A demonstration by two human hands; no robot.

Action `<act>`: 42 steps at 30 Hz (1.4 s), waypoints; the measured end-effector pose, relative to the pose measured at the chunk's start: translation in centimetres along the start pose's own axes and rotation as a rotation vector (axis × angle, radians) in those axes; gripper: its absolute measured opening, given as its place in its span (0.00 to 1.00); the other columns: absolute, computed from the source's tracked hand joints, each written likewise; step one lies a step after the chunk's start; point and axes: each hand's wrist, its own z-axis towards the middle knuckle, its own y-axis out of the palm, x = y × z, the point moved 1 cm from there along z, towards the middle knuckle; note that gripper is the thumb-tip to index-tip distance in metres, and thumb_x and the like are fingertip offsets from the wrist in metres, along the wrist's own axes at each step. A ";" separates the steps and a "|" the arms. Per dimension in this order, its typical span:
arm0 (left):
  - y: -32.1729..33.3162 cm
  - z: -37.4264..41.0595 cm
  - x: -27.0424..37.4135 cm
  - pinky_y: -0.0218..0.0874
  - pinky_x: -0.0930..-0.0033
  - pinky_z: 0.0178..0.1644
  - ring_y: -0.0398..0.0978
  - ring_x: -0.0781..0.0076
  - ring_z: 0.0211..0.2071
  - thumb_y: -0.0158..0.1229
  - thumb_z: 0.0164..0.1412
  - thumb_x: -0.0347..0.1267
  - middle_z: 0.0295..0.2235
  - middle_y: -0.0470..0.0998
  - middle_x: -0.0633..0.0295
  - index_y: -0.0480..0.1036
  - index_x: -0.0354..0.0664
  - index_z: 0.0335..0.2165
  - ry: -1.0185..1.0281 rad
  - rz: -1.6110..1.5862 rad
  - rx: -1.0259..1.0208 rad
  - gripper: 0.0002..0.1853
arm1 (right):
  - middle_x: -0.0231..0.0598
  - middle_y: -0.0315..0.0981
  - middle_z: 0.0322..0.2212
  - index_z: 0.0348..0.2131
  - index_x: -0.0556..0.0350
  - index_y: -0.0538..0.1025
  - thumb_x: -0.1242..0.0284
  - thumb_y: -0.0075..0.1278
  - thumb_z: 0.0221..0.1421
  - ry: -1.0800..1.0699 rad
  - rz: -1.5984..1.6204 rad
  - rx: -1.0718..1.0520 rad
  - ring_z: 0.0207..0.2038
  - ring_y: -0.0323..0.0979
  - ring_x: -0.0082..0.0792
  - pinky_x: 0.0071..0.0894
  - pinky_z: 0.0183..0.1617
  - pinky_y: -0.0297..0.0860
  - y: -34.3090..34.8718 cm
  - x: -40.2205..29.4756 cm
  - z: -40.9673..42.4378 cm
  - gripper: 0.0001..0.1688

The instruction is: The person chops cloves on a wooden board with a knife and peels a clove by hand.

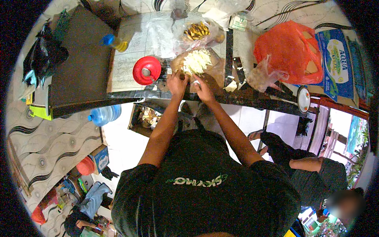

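Observation:
A heap of pale, thinly cut strips of food [197, 61] lies on a brown cutting board [217, 62] on the tiled counter before me. My left hand [177, 83] rests at the board's near left edge, its fingers bent down beside the heap. Close to its right is my right hand [204, 90], the index finger stretched towards the heap's near edge. What lies under or inside my fingers is too small and dark to make out. Left of the board stands a red bowl [139, 71] with a metal spoon [146, 72] in it.
Behind the board are a bunch of bananas [197, 31] and clear plastic bags [162, 37]. A blue-capped bottle [114, 43] stands left. An orange plastic bag [287, 53] fills the right side. Below the counter sits a box of scraps [148, 117]. Another person [314, 166] is at right.

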 end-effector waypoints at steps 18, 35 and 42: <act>-2.5 -0.1 -2.6 0.63 0.61 0.41 0.69 0.58 0.36 0.60 0.48 0.35 0.31 0.73 0.57 0.77 0.45 0.34 0.040 -0.153 -0.116 0.12 | 0.56 0.69 0.42 0.54 0.48 0.65 0.71 0.40 0.58 -0.285 -0.346 -0.033 0.45 0.67 0.55 0.44 0.49 0.64 0.5 -1.2 0.4 0.23; -2.1 -0.6 -3.4 0.61 0.59 0.40 0.68 0.55 0.36 0.59 0.50 0.33 0.31 0.73 0.55 0.77 0.43 0.32 0.049 -0.201 -0.068 0.09 | 0.58 0.70 0.33 0.53 0.46 0.66 0.70 0.39 0.59 -0.027 -0.290 -0.059 0.34 0.69 0.57 0.46 0.40 0.65 1.7 -0.6 0.7 0.22; -1.6 -0.7 -3.4 0.60 0.59 0.40 0.68 0.56 0.35 0.61 0.49 0.35 0.30 0.72 0.57 0.76 0.45 0.34 -0.089 -0.320 -0.038 0.12 | 0.56 0.72 0.34 0.51 0.47 0.68 0.68 0.41 0.58 0.050 -0.419 -0.190 0.35 0.70 0.58 0.47 0.41 0.67 0.5 -0.7 1.4 0.21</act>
